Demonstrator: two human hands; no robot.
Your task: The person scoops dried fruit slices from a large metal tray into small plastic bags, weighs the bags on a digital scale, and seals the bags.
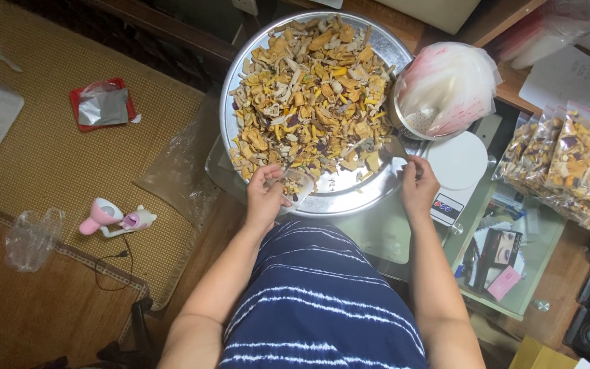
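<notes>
Steel tray (233, 89), one chip heap (308, 89), two hands: left hand (265, 198), right hand (418, 188)

Soft, even indoor light — sharp centre, wide-angle bending at edges

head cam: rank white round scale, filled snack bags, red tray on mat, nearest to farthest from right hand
From the right hand:
1. White round scale, just beside it, toward the table's right.
2. Filled snack bags, farther right at the table edge.
3. Red tray, far left on the woven mat.
</notes>
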